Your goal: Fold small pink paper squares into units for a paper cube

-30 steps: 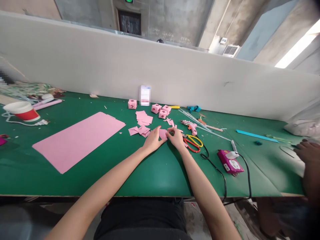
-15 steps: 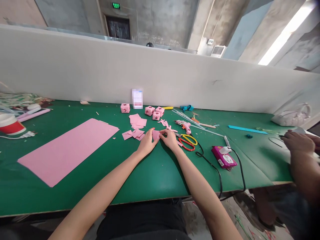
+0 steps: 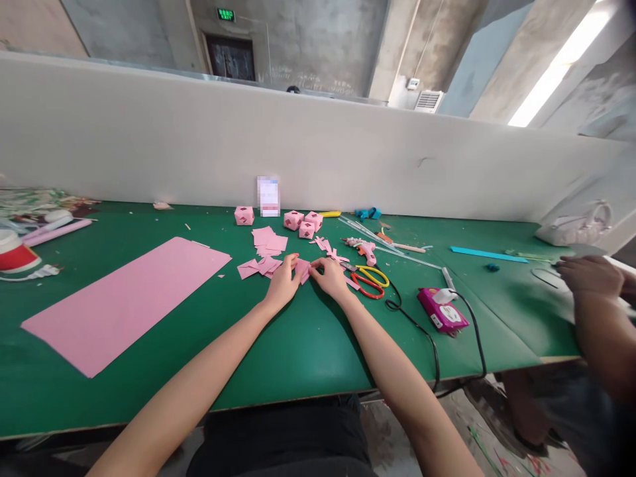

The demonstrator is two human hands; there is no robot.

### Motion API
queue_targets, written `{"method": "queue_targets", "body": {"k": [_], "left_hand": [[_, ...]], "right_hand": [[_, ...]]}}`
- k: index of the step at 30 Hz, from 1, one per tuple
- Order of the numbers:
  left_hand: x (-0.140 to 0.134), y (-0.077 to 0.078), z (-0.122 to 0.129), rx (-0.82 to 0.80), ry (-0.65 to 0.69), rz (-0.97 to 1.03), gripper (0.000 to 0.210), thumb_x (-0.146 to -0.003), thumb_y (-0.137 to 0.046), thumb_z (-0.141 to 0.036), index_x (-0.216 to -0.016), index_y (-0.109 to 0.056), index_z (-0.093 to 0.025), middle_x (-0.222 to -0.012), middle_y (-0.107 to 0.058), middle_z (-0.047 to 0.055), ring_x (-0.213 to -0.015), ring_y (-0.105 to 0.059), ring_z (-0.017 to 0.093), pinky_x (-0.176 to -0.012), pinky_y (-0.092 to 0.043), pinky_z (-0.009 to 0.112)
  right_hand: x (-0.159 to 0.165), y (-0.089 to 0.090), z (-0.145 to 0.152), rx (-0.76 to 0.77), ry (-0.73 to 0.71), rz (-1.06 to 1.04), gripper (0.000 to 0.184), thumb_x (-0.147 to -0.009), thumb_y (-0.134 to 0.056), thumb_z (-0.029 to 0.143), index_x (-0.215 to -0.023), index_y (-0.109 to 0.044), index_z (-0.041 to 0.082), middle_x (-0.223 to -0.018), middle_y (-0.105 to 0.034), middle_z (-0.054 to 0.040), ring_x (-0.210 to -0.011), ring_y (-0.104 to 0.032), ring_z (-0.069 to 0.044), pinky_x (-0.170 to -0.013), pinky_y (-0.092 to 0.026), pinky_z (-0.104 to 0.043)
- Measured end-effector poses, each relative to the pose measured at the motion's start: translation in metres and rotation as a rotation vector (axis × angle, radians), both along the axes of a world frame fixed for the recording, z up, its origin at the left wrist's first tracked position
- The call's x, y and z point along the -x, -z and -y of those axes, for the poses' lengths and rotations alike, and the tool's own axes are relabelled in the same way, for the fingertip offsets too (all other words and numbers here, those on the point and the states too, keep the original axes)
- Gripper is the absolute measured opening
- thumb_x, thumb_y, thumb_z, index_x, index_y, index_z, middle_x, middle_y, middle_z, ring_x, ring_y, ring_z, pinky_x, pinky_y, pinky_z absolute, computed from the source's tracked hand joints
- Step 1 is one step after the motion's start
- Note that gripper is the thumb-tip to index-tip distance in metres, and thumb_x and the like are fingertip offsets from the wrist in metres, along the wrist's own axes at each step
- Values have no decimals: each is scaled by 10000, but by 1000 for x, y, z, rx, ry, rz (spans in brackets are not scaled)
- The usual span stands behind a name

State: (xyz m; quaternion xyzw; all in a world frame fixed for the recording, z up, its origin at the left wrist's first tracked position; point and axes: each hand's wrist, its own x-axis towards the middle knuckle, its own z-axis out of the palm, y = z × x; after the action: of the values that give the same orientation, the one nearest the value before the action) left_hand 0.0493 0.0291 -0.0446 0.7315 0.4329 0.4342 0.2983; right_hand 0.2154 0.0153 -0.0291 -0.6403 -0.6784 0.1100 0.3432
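Note:
Between my two hands is a small pink piece of paper [image 3: 301,269], pinched from both sides just above the green table. My left hand [image 3: 284,279] grips its left side, and my right hand [image 3: 328,275] holds its right edge with thumb and fingertips. Folded pink paper pieces [image 3: 268,266] lie right beside my left hand, with a stack of pink squares [image 3: 268,240] behind them. Narrow pink scraps [image 3: 328,246] are scattered beyond my right hand. Several folded pink paper cubes [image 3: 293,220] stand farther back. Scissors [image 3: 368,283] with red and yellow handles lie right of my right hand.
A large pink sheet [image 3: 129,301] covers the left of the table. Rightward are a pink glue gun [image 3: 366,250], a purple power strip [image 3: 442,310] with a black cable, and a blue strip [image 3: 489,254]. A co-worker's hand [image 3: 591,277] works at far right. A phone [image 3: 269,197] leans against the partition.
The pink paper between my hands has turned and tilted slightly, and both hands have shifted a little with it. The whole view has drifted slightly. The co-worker's hands have moved a bit.

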Motion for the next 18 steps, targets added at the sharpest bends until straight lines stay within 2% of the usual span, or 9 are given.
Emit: {"method": "queue_targets", "body": {"k": [4, 9, 13, 15, 18], "left_hand": [[1, -1, 0, 44, 3, 7, 421, -897, -600, -151, -1297, -469, -171, -1350, -648, 202, -1285, -628, 260, -1086, -505, 470], [2, -3, 1, -5, -10, -20, 369, -933, -468, -107, -1299, -482, -150, -1289, -680, 196, -1219, -669, 250, -1046, -529, 446], [1, -8, 5, -68, -115, -155, 461, -897, -422, -53, -1350, -463, -126, -1088, -741, 172, -1023, -737, 289, -880, -580, 448], [0, -11, 7, -112, -137, -168, 488, -902, -469, -82, -1385, -432, -138, -984, -757, 132, -927, -747, 279, -823, -581, 413], [2, -14, 6, -160, -174, -171, 493, -918, -538, -147, -1396, -416, -164, -869, -761, 81, -814, -745, 250, -759, -571, 356]], "right_hand": [[0, 0, 0, 4, -7, 16, 98, -877, -663, 239, -930, -738, 207, -950, -728, -67, -980, -631, -244, -913, -461, -378], [0, 4, -1, 7, -3, 14, 111, -871, -656, 227, -942, -736, 196, -973, -731, -79, -992, -619, -253, -931, -454, -393], [3, 5, 0, 1, 31, -66, 248, -856, -646, 213, -1091, -726, 225, -975, -734, -49, -991, -621, -246, -956, -450, -403], [6, 5, 2, -19, 30, -79, 317, -862, -626, 216, -1162, -717, 268, -1005, -723, -41, -1020, -613, -250, -960, -448, -406], [12, 4, 5, -25, 2, -49, 310, -893, -590, 243, -1161, -734, 303, -1059, -705, -58, -1044, -599, -264, -952, -445, -411]]}}
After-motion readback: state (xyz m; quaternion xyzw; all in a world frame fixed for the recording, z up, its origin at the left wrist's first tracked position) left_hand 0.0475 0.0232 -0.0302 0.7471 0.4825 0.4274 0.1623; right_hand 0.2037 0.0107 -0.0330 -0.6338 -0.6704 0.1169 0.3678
